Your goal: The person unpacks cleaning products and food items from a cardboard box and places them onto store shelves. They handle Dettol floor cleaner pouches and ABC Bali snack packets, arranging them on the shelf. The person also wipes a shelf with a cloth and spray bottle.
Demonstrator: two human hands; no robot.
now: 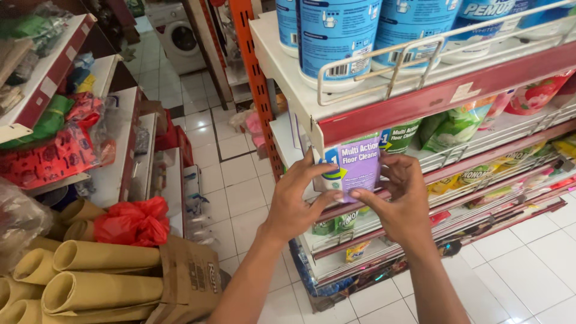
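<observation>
Red-edged shelf (420, 99) stood with blue bottles (336, 36) on top, purple pouch (355, 168) was at the second shelf's front edge, left hand (294, 201) and right hand (405, 201) gripped its two sides, fingers curled around it.

Even, fairly bright indoor light fills the aisle, with soft shadows under the shelves (420, 96). The white floor tiles (240, 180) carry a mild sheen and the plastic bags (18, 222) at the left glint. Straight lines bow towards the edges, and the far background is slightly soft.
</observation>
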